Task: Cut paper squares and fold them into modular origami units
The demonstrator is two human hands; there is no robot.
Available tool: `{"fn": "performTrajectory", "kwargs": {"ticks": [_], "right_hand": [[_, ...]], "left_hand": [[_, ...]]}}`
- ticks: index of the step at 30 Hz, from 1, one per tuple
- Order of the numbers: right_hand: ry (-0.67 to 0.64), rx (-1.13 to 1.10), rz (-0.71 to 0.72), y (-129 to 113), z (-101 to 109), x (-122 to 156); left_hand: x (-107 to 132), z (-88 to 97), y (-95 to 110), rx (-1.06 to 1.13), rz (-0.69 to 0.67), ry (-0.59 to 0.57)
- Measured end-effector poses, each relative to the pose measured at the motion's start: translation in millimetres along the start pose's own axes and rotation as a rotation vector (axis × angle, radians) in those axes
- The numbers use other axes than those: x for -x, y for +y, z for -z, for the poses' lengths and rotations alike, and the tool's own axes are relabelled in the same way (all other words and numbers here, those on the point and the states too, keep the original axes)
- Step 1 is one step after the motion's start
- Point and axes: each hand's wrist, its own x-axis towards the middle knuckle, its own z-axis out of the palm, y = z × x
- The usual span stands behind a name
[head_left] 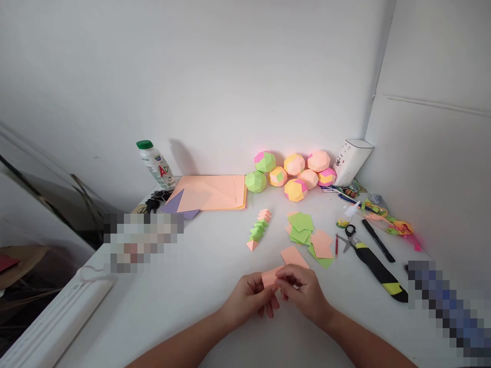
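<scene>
A small peach piece of paper (270,277) is pinched between both my hands, low in the middle of the view. My left hand (253,295) grips its left side, thumb in front. The fingers of my right hand (301,289) close on its right edge and hide part of it. Just beyond lies another peach paper piece (294,256), flat on the table. A loose pile of green paper pieces (301,227) mixed with peach ones sits behind that. Left of the pile runs a row of folded green and peach paper units (259,229).
Paper polyhedra (295,190) cluster along the wall beside a stack of peach sheets (215,191). A white bottle (158,166) stands back left. On the right lie scissors (348,236), a black-and-yellow cutter (381,273), a black pen (378,240) and a glue bottle (351,209).
</scene>
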Motion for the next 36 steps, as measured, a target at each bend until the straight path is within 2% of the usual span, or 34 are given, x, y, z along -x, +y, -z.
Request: {"fn": "performTrajectory", "kwargs": {"ticks": [6,10,16,20,24,30,36], "right_hand": [[0.000,0.002,-0.005,6.9,-0.3,2.1],[-0.005,-0.140,-0.104,7.2,0.0,0.8],[-0.195,-0.107,-0.275,2.3,-0.3,-2.7],[-0.155,-0.068,-0.328,3.9,-2.3,-1.0],[-0.127,-0.035,-0.346,2.5,-1.6,-0.2],[-0.065,0.022,-0.321,-1.8,10.1,-4.9],[-0.153,-0.036,-0.286,-0.8,6.1,-4.2]], "left_hand": [[0.6,1.7,0.1,0.018,-0.007,-0.003],[-0.4,2.7,1.1,0.051,-0.015,0.042],[-1.4,1.0,-1.1,0.041,-0.010,0.102],[0.3,-2.0,-2.2,-0.007,0.005,0.112],[2.5,-4.7,0.8,-0.038,0.020,0.099],[2.3,-4.2,3.1,-0.006,0.025,0.159],[1.3,-3.0,1.9,0.006,0.013,0.130]]}}
